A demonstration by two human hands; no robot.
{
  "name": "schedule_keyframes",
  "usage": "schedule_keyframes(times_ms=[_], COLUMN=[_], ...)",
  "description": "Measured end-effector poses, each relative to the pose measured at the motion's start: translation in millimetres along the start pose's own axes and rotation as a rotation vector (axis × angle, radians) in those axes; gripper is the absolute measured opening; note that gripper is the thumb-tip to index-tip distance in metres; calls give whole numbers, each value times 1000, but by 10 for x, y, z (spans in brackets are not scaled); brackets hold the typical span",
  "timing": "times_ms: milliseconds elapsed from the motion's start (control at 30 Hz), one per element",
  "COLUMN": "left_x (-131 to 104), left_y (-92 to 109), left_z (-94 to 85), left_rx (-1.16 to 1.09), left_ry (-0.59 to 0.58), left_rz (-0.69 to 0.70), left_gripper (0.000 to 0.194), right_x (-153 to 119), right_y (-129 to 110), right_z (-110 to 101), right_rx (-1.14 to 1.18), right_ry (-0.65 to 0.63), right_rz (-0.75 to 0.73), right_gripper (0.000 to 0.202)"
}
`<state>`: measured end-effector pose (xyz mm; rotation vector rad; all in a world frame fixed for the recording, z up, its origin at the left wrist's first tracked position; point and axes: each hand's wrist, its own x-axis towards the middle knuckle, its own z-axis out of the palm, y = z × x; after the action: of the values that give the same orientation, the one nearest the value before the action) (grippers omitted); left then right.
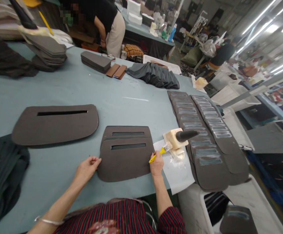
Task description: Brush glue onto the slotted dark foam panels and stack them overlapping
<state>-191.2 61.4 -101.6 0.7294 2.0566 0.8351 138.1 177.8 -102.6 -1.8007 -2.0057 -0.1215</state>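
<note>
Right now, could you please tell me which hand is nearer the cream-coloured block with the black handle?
Right. The right hand, holding a yellow-handled brush, is close to the block's left; the left hand is farther, at the slotted brown panel's left edge.

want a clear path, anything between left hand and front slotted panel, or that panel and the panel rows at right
Nothing visible between left hand and front slotted panel; fingertips are at its edge. Towards the panel rows stand the right hand with the yellow brush, then the dark-handled cream block and white sheet.
</note>
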Motion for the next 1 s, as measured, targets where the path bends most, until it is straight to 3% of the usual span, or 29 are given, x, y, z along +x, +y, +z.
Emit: schedule_keyframes(times_ms=[400, 1000], left_x=[-172, -139], left_y=[214, 188], left_z=[-70, -91], left_rx=[141, 123], left_ry=[47, 80], left_rz=[127, 72], left_gripper=[26, 26], right_x=[16, -6], right_y=[-57, -39], right_z=[-22, -10], right_rx=[-51, 19], right_ry=[-3, 1], right_rz=[14, 66], right_gripper=[16, 17])
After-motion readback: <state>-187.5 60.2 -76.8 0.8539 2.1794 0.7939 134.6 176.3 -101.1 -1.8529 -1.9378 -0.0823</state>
